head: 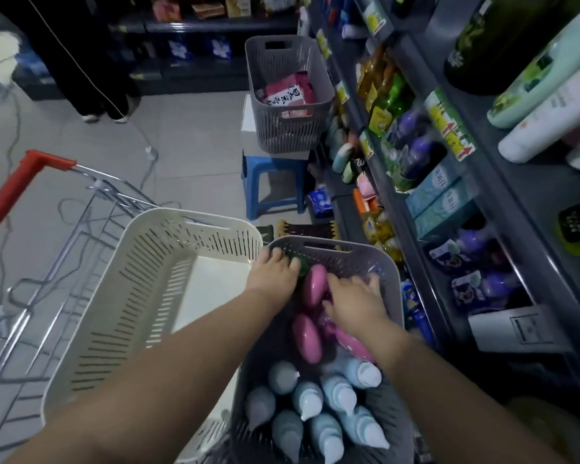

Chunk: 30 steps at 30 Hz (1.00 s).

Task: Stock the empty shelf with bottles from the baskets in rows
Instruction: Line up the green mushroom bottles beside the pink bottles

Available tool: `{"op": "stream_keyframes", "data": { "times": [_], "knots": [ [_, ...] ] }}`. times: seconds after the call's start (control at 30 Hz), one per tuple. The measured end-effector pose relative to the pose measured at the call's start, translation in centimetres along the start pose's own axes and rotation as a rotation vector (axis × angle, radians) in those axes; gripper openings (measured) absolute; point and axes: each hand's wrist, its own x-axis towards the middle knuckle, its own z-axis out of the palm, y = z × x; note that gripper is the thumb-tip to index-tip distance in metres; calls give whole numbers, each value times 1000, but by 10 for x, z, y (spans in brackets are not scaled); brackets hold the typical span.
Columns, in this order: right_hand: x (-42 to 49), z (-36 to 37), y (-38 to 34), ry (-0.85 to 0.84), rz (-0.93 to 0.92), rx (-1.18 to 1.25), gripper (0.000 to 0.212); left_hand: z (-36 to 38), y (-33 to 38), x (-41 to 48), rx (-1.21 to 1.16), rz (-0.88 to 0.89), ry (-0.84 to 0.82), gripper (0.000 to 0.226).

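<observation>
Grey slotted plastic basket [350,262], far end: spreads right hand [355,301] over pink oval bottles [315,286] lying lengthwise toward far rim; curls left hand [273,274] round dark green-topped bottle [301,265] at far-left corner.

Both bare forearms extend forward. Left hand [273,274]: palm down, fingers curled downward. Right hand [355,301]: palm down, fingers spread.
</observation>
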Motion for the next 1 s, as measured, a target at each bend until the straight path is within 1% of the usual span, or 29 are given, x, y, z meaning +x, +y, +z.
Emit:
{"op": "stream_keyframes", "data": {
  "times": [0.1, 0.2, 0.23, 0.27, 0.33, 0.37, 0.43, 0.53, 0.63, 0.7, 0.8, 0.87, 0.93, 1.0],
  "knots": [
    [17, 15, -18, -32, 82, 10, 72, 13, 10, 15, 99, -25, -66, 45],
    [29, 27, -31, -29, 180, 54, 80, 19, 21, 22, 162, -23, -109, 62],
    [32, 29, -35, -31, 206, 64, 80, 20, 22, 25, 164, -26, -124, 67],
    [34, 31, -38, -33, 228, 71, 79, 22, 22, 27, 164, -27, -132, 65],
    [39, 34, -43, -33, 272, 89, 72, 26, 21, 32, 152, -26, -149, 50],
    [41, 35, -45, -22, 294, 104, 65, 29, 21, 35, 138, -31, -153, 43],
    [48, 40, -49, 1, 338, 141, 51, 34, 21, 42, 106, -35, -157, 40],
    [52, 46, -55, 9, 377, 157, 53, 38, 21, 47, 67, -22, -175, 42],
    [51, 49, -55, -37, 371, 98, 59, 40, 19, 48, 24, -4, -221, 47],
    [51, 49, -54, -37, 372, 105, 61, 37, 18, 48, 15, 17, -252, 50],
    [45, 41, -46, 81, 374, 204, 66, 24, 16, 49, -61, 4, -267, 56],
    [38, 31, -34, 174, 342, 303, 69, 14, 14, 48, -135, 5, -255, 54],
    [27, 14, -22, 238, 319, 488, 70, 5, 8, 46, -201, 24, -231, 54],
    [9, -3, -9, 277, 289, 655, 70, -5, -2, 42, -304, 77, -238, 63]
  ]
}}
